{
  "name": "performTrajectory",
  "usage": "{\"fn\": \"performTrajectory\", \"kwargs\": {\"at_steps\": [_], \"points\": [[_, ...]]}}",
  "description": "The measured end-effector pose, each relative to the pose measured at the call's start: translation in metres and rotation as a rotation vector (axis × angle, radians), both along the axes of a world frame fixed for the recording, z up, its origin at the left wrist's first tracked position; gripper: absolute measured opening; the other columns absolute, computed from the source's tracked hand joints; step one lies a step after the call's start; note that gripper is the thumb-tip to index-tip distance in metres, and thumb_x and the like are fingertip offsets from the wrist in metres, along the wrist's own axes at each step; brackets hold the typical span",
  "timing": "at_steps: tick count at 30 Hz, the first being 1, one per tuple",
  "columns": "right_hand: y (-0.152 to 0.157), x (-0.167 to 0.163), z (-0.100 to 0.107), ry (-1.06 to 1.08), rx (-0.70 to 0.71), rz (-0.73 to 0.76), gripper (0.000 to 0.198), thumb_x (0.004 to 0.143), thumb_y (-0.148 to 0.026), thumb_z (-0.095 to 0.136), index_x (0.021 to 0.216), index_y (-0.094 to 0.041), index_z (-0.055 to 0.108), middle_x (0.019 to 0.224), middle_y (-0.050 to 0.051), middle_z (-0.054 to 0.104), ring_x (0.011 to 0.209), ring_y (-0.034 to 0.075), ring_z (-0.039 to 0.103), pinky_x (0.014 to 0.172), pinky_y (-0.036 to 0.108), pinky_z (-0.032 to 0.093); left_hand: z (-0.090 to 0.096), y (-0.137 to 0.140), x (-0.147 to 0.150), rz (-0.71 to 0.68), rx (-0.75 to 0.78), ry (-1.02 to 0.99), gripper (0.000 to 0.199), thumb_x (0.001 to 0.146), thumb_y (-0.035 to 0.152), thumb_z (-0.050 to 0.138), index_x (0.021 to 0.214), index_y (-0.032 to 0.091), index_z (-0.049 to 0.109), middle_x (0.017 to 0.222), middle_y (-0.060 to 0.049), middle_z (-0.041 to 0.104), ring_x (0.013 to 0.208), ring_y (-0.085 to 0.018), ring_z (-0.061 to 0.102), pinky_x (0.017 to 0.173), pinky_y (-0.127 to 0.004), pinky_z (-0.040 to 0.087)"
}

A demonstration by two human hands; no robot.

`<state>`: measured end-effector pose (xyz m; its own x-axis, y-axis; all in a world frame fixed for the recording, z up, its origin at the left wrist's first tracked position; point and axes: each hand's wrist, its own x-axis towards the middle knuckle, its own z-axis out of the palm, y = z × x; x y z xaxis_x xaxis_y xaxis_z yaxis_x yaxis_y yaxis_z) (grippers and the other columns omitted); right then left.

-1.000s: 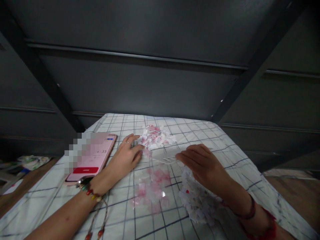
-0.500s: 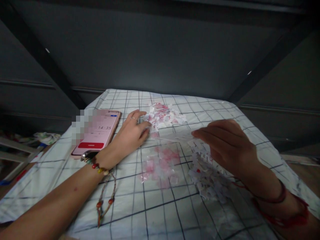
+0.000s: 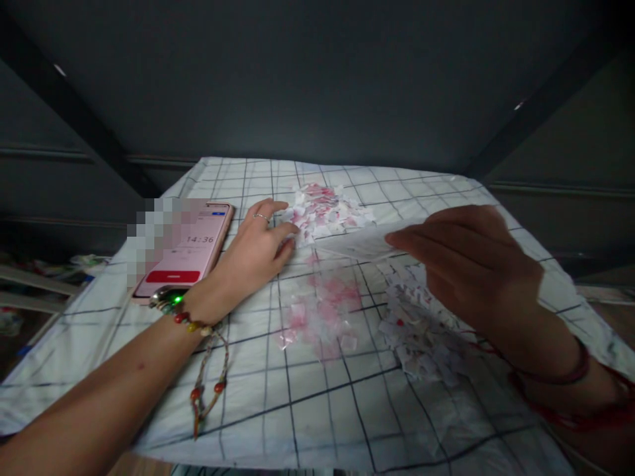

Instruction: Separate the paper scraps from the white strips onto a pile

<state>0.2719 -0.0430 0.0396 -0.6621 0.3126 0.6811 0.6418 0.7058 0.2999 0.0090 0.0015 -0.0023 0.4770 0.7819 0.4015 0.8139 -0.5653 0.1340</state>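
Note:
My left hand (image 3: 258,244) rests on the checked cloth, fingers apart, the fingertips at the left edge of a far pile of white and pink paper scraps (image 3: 330,213). Pinched between the fingers of my right hand (image 3: 476,271) is a thin, see-through plastic bag (image 3: 354,246), held flat above the cloth just in front of that pile. Closer to me lie pink, clear-looking square pieces (image 3: 322,320), spread loosely. A heap of white scraps (image 3: 421,330) sits below my right hand and is partly hidden by it.
A phone (image 3: 191,248) with a lit timer screen lies left of my left wrist. A white cloth with dark grid lines (image 3: 238,423) covers the table. Dark panels (image 3: 317,86) stand behind its far edge. A beaded bracelet cord (image 3: 218,387) hangs from my left wrist.
My right hand has shifted slightly right and up in view with the bag, more of which now shows. The view has tilted a little; the left hand stays by the pile.

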Motion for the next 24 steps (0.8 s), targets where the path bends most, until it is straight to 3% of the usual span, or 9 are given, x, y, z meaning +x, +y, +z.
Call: {"fn": "performTrajectory", "kwargs": {"at_steps": [6,12,17,24], "points": [[0.0023,-0.0039,-0.0002,-0.104,-0.008,0.073,0.017,0.089,-0.005,0.047,0.1,-0.014,0.055,0.082,0.002,0.07,0.08,0.017,0.054,0.065,0.032,0.046,0.0009,0.0005,-0.0007,0.018,0.016,0.032,0.028,0.09,0.024,0.041,0.101,0.015,0.066,0.129,-0.014,0.045,0.125,-0.03,0.038,0.103,-0.052,0.035],[-0.0009,-0.0013,0.0013,-0.02,0.016,0.029,0.022,0.087,-0.003,0.048,0.103,-0.017,0.055,0.087,0.003,0.07,0.085,0.018,0.055,0.07,0.034,0.046,0.0013,0.0001,0.0004,0.004,0.01,0.039,0.029,0.09,0.025,0.04,0.102,0.016,0.064,0.129,-0.013,0.045,0.125,-0.03,0.038,0.103,-0.052,0.035],[0.0042,-0.0051,-0.0051,-0.076,-0.014,0.072,0.018,0.088,-0.005,0.048,0.101,-0.015,0.056,0.084,0.002,0.07,0.083,0.017,0.054,0.068,0.031,0.047,0.0015,-0.0003,0.0017,0.011,0.006,0.037,0.027,0.09,0.025,0.041,0.1,0.019,0.065,0.129,-0.011,0.046,0.125,-0.029,0.038,0.103,-0.052,0.035],[-0.0036,-0.0023,0.0027,-0.006,-0.016,0.057,0.02,0.087,-0.003,0.049,0.102,-0.015,0.055,0.086,0.002,0.07,0.083,0.017,0.052,0.068,0.033,0.046,0.0042,-0.0002,0.0,0.015,-0.018,0.045,0.029,0.09,0.025,0.04,0.102,0.016,0.065,0.13,-0.014,0.044,0.125,-0.03,0.038,0.103,-0.053,0.035]]}}
